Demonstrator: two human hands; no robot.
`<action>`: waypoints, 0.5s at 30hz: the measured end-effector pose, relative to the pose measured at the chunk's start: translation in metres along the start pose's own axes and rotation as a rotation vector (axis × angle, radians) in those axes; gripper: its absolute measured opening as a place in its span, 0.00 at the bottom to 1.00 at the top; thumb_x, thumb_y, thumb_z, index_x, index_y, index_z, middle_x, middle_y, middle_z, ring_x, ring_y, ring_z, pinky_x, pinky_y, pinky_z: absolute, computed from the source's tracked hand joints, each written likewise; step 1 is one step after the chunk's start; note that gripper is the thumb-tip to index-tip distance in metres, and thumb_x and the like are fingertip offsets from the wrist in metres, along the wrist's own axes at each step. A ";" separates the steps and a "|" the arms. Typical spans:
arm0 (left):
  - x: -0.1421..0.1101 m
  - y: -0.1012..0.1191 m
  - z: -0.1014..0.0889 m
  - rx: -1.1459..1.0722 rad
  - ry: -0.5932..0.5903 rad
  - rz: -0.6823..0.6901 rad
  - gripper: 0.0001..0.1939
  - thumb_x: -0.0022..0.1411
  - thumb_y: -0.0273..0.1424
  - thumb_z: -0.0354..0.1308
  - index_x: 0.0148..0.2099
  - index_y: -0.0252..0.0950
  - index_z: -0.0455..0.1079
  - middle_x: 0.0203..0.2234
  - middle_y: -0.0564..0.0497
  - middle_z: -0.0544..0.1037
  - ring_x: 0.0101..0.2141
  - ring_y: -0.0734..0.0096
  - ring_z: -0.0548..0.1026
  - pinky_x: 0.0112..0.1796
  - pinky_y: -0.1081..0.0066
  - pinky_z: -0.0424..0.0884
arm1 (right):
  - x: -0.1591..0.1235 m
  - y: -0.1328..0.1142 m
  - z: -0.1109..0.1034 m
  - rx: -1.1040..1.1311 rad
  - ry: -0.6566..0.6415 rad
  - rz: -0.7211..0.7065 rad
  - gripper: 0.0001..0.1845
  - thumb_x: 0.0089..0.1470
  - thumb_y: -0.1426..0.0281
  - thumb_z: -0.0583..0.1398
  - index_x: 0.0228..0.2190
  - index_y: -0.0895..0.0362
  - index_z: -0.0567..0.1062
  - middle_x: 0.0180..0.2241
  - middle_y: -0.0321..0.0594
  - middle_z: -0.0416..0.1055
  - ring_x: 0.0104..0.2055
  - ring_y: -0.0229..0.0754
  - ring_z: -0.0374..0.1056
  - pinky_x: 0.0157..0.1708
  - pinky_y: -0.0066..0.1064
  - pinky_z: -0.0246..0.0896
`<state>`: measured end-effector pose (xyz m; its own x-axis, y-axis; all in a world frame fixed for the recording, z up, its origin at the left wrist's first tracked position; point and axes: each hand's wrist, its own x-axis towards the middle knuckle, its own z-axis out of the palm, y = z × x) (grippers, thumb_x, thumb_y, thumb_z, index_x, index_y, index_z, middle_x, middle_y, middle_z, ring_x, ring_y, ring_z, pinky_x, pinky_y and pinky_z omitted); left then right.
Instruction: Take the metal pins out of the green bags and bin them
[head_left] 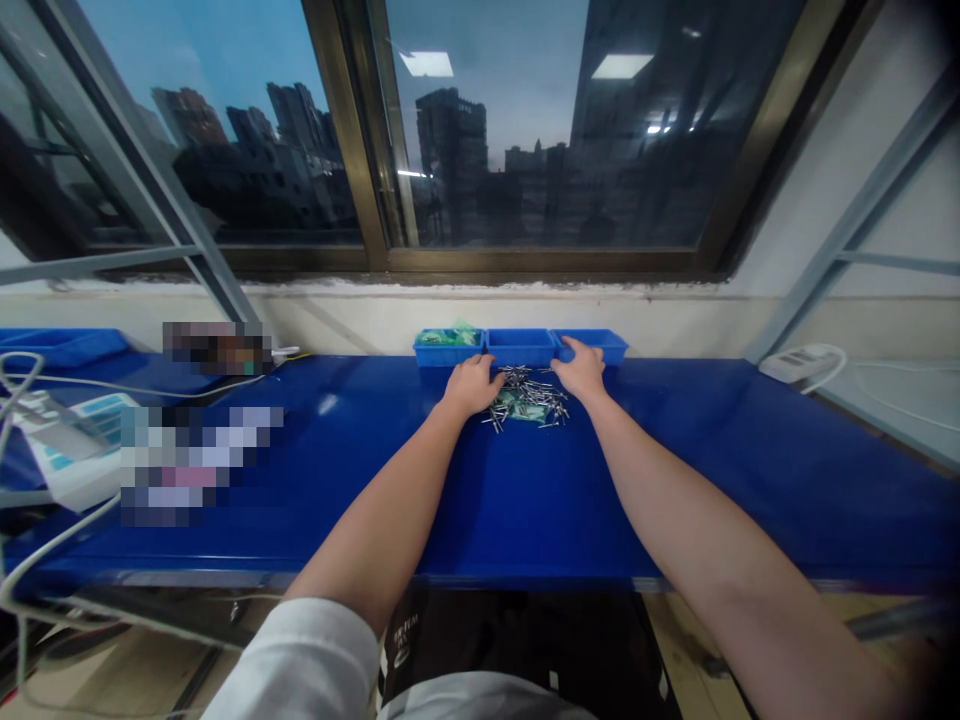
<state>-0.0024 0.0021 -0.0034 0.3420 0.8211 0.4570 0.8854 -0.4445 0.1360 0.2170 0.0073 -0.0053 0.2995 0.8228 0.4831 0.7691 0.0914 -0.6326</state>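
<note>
A loose pile of thin metal pins that look like rivets (556, 402) lies on the blue table, with pale green pieces (525, 410) among them. My left hand (472, 386) rests at the pile's left edge, fingers stretched forward and thumb apart. On the other side, my right hand (580, 370) has its thumb and fingers spread, close to the front of the right blue bin (611, 350); I see nothing held in it. Beside that bin stand a middle blue bin (519, 350) and a left blue bin (448, 354) holding green plastic material (454, 336).
The blue table (345, 470) runs along under a window. At the left are a white device with a keypad (71, 450), cables, another blue bin (67, 346) and blurred-out items. A white power strip (801, 361) lies at the right, near a grey metal frame.
</note>
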 end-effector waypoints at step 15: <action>0.000 -0.004 0.004 0.035 -0.078 -0.050 0.24 0.63 0.43 0.47 0.55 0.33 0.64 0.48 0.41 0.72 0.49 0.56 0.69 0.48 0.62 0.65 | 0.004 0.010 0.000 -0.077 -0.076 0.094 0.44 0.38 0.65 0.64 0.58 0.48 0.58 0.64 0.42 0.49 0.58 0.63 0.48 0.51 0.55 0.51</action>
<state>-0.0050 0.0056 -0.0070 0.3194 0.8679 0.3805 0.9119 -0.3907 0.1257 0.2262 0.0117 -0.0096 0.3314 0.8659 0.3748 0.7814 -0.0293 -0.6233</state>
